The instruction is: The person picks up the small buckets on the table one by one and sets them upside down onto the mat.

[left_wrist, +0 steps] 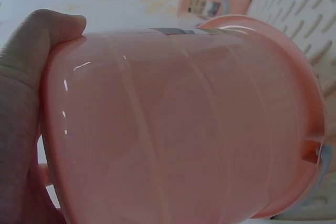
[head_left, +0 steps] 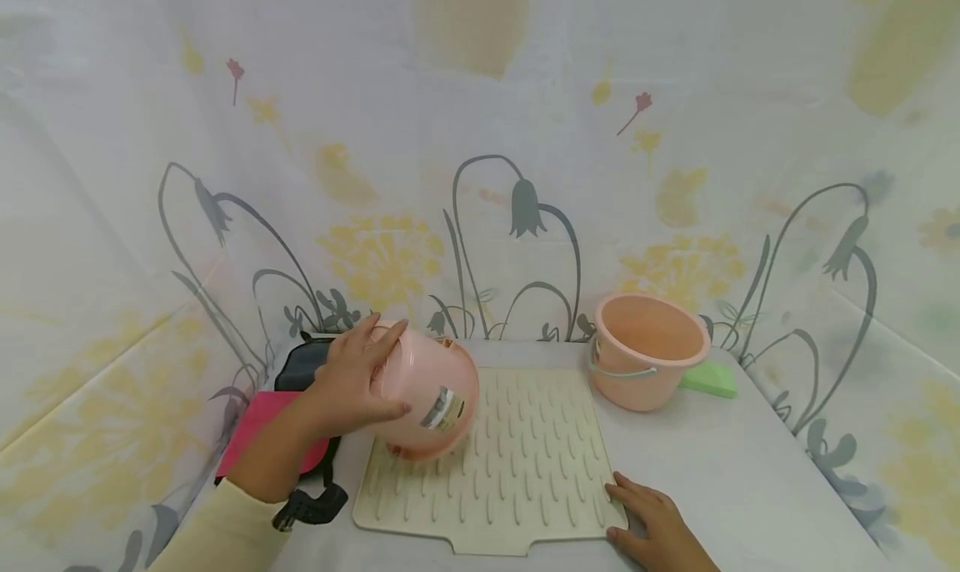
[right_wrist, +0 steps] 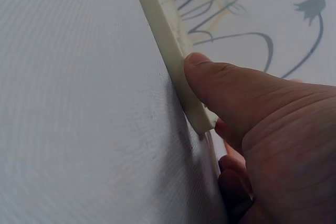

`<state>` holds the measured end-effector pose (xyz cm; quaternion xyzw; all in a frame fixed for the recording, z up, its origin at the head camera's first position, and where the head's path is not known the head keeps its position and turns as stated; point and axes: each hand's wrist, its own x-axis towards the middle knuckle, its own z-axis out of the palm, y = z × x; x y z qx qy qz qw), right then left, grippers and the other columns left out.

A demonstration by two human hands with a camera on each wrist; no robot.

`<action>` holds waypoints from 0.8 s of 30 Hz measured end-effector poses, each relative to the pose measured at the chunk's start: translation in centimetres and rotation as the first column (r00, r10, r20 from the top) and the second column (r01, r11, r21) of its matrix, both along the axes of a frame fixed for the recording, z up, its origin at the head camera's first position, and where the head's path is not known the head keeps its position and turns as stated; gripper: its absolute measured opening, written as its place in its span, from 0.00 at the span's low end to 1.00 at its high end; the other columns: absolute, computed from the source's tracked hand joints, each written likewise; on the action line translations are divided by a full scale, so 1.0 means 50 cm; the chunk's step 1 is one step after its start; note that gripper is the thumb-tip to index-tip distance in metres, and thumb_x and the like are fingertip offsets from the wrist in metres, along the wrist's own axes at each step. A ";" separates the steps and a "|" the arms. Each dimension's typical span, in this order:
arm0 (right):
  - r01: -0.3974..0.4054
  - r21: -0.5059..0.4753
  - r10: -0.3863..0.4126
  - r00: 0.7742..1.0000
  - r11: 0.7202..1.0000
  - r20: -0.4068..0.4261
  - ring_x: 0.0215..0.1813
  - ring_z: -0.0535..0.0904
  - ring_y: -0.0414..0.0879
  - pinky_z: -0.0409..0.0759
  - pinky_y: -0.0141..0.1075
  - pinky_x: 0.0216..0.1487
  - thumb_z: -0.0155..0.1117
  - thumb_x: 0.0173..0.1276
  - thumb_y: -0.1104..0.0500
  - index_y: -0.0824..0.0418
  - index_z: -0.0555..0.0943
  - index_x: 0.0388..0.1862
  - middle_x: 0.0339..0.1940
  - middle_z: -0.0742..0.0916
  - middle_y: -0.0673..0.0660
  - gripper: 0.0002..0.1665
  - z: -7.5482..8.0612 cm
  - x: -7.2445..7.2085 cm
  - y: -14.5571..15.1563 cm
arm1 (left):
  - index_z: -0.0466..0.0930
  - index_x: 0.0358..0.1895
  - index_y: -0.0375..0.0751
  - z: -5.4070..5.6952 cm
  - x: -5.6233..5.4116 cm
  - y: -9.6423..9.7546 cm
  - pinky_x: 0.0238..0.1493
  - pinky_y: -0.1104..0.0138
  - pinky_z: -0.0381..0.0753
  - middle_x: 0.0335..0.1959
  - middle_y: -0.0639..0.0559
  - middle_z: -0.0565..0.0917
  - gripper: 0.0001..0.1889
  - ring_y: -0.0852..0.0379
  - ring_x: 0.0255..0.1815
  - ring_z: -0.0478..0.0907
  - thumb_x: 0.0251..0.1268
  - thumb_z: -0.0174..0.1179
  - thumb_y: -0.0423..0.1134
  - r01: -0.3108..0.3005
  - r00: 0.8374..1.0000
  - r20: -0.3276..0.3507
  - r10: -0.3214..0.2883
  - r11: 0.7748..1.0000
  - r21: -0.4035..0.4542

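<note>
My left hand (head_left: 360,380) grips a pink plastic bucket (head_left: 423,397) by its closed base end, with the thumb (left_wrist: 65,24) pressed on the side wall. The bucket lies tipped over, its wide rim facing down and to the right over a cream draining board (head_left: 525,447). A label shows on its wall, and a grey-blue handle hangs by the rim in the left wrist view. At the board's front right corner, my right hand (head_left: 656,526) pinches the edge, thumb (right_wrist: 210,77) against the front side and fingers on the right side.
A second pink bucket (head_left: 648,355) stands upright at the back right, its pale handle lowered. Beside it lies a green block (head_left: 711,378). A bright pink item (head_left: 258,426) and a dark case (head_left: 303,363) sit at the left. Printed curtains surround the white table (head_left: 720,464).
</note>
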<state>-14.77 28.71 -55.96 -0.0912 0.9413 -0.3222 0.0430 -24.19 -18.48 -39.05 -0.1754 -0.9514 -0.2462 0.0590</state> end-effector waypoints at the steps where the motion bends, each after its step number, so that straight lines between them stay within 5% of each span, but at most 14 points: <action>1: -0.002 -0.002 0.002 1.000 1.000 -0.002 0.73 0.68 0.75 0.68 0.73 0.66 0.78 0.63 0.45 0.61 0.80 0.69 0.78 0.74 0.65 0.40 0.001 0.000 -0.001 | 0.48 0.85 0.72 -0.003 -0.001 0.005 0.56 0.17 0.60 0.88 0.45 0.42 0.57 0.26 0.83 0.40 0.54 0.74 0.64 0.008 1.000 0.000 -0.008 1.000 -0.014; 14: 0.019 0.015 -0.020 0.999 1.000 0.038 0.74 0.67 0.74 0.67 0.72 0.68 0.79 0.61 0.44 0.60 0.79 0.70 0.79 0.73 0.65 0.41 0.001 -0.002 -0.003 | 0.50 0.84 0.74 -0.003 -0.038 0.077 0.60 0.21 0.60 0.88 0.46 0.44 0.55 0.27 0.83 0.46 0.53 0.71 0.70 0.061 0.996 0.075 -0.051 0.989 -0.132; 24: 0.031 0.024 -0.032 0.998 0.999 0.052 0.75 0.67 0.73 0.67 0.71 0.69 0.79 0.61 0.43 0.59 0.79 0.70 0.80 0.73 0.63 0.42 0.005 -0.004 -0.002 | 0.53 0.83 0.77 -0.019 -0.055 0.119 0.59 0.19 0.60 0.88 0.48 0.45 0.54 0.28 0.84 0.47 0.50 0.68 0.73 0.031 0.998 0.066 -0.020 0.984 -0.175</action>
